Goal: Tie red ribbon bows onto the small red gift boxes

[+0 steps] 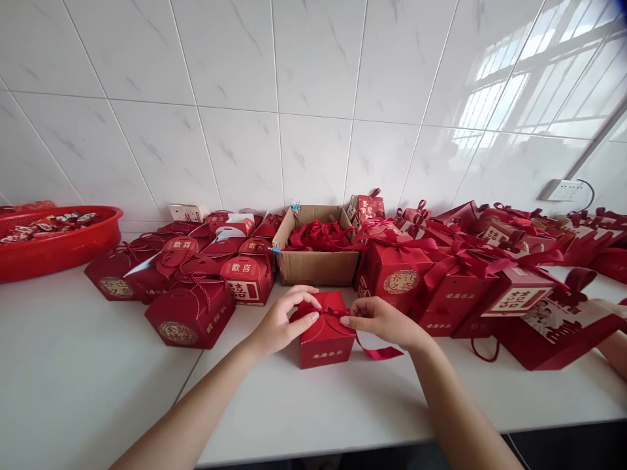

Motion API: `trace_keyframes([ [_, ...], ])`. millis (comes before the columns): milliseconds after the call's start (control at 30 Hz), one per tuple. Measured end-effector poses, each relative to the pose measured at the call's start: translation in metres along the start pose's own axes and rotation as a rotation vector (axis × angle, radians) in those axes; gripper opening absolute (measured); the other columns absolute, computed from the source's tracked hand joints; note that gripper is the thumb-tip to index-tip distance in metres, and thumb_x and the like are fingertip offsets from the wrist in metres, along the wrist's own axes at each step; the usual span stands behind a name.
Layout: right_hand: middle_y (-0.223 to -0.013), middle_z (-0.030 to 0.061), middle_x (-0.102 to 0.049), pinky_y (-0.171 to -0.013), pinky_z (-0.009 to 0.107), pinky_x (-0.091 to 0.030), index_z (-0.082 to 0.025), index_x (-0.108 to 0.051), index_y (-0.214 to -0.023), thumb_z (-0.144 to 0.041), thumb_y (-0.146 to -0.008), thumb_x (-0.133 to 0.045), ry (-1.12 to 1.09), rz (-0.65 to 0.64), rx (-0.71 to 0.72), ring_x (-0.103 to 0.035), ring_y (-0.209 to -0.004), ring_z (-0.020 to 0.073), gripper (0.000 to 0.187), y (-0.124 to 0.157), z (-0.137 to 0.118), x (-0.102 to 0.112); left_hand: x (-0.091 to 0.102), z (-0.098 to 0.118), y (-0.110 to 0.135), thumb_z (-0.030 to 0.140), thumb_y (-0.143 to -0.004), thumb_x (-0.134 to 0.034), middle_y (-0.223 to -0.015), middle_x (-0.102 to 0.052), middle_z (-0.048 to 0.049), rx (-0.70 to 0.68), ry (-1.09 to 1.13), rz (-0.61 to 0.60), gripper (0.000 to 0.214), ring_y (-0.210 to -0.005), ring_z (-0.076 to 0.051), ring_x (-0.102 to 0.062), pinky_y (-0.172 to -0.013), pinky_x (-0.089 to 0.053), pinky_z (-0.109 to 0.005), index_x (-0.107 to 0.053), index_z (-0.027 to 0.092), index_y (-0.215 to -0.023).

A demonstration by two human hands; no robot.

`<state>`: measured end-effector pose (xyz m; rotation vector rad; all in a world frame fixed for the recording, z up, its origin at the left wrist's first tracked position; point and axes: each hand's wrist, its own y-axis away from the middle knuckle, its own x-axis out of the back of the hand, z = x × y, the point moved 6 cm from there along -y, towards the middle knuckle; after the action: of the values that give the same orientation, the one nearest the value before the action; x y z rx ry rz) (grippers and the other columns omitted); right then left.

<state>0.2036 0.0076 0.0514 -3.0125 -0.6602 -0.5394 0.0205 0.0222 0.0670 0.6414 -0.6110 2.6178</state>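
Note:
A small red gift box (324, 339) with gold lettering stands on the white table (88, 385) in front of me. My left hand (281, 323) rests on its left top flap, fingers curled and pinching at the closure. My right hand (379, 320) pinches a red ribbon (377, 352) at the top of the box; the ribbon's loose end trails down to the right onto the table.
A cardboard box (318, 264) of red ribbons sits behind. Several finished red boxes (191, 313) crowd the left, several ribboned ones (455, 287) the right. A red basket (59, 248) stands far left. Tiled wall behind, with a socket (563, 190). Another person's arm (614, 349) shows at the right edge.

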Motion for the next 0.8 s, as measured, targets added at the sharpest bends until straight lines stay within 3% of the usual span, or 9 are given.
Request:
trace_keyframes([
  [100,-0.055,-0.0057,-0.043,-0.048,0.022,-0.022,-0.017,-0.047,-0.06,-0.051,-0.071,-0.069,-0.099,-0.063,0.032,-0.034,-0.052,0.0062,0.043,0.001,-0.004,-0.003,-0.001,0.0,0.001,0.029,-0.082,-0.058,-0.125,-0.055,-0.0096,-0.009,0.014,-0.011,0.013,-0.117,-0.025,-0.053,-0.102,-0.04,-0.039,-0.064,0.02,-0.089],
  [233,-0.056,-0.0043,-0.052,-0.052,0.022,-0.028,-0.018,-0.047,-0.065,-0.047,-0.069,-0.074,-0.259,-0.115,-0.006,-0.044,-0.053,0.0079,0.041,0.002,-0.001,-0.005,-0.005,0.0,0.003,0.028,-0.082,-0.058,-0.125,-0.054,-0.0097,-0.029,0.022,-0.029,0.013,-0.118,-0.025,-0.051,-0.102,-0.04,-0.038,-0.063,0.02,-0.09],
  [400,-0.043,-0.0038,-0.047,-0.053,0.025,-0.032,-0.018,-0.046,-0.056,-0.057,-0.085,-0.051,-0.215,-0.09,-0.003,-0.039,-0.044,0.0079,0.048,0.003,0.002,0.002,-0.009,0.001,0.004,0.029,-0.083,-0.058,-0.126,-0.052,-0.0089,-0.023,0.013,-0.031,0.012,-0.117,-0.024,-0.051,-0.101,-0.04,-0.037,-0.063,0.021,-0.089],
  [600,-0.064,0.0001,-0.057,-0.065,0.026,-0.042,-0.016,-0.062,-0.065,-0.043,-0.079,-0.067,-0.374,-0.011,0.176,-0.051,-0.062,0.0112,0.03,0.004,-0.009,0.005,-0.013,0.003,0.005,0.028,-0.082,-0.058,-0.123,-0.053,-0.0091,-0.01,0.032,0.004,0.013,-0.115,-0.024,-0.052,-0.1,-0.041,-0.037,-0.063,0.02,-0.091],
  [800,-0.08,0.0031,-0.068,-0.076,0.029,-0.047,-0.019,-0.072,-0.083,-0.036,-0.08,-0.068,-0.46,0.009,0.245,-0.06,-0.075,0.0143,0.018,0.005,-0.014,-0.002,-0.018,0.008,0.008,0.026,-0.083,-0.057,-0.122,-0.052,-0.0085,-0.026,0.038,0.014,0.012,-0.116,-0.022,-0.051,-0.099,-0.042,-0.034,-0.062,0.021,-0.092],
])
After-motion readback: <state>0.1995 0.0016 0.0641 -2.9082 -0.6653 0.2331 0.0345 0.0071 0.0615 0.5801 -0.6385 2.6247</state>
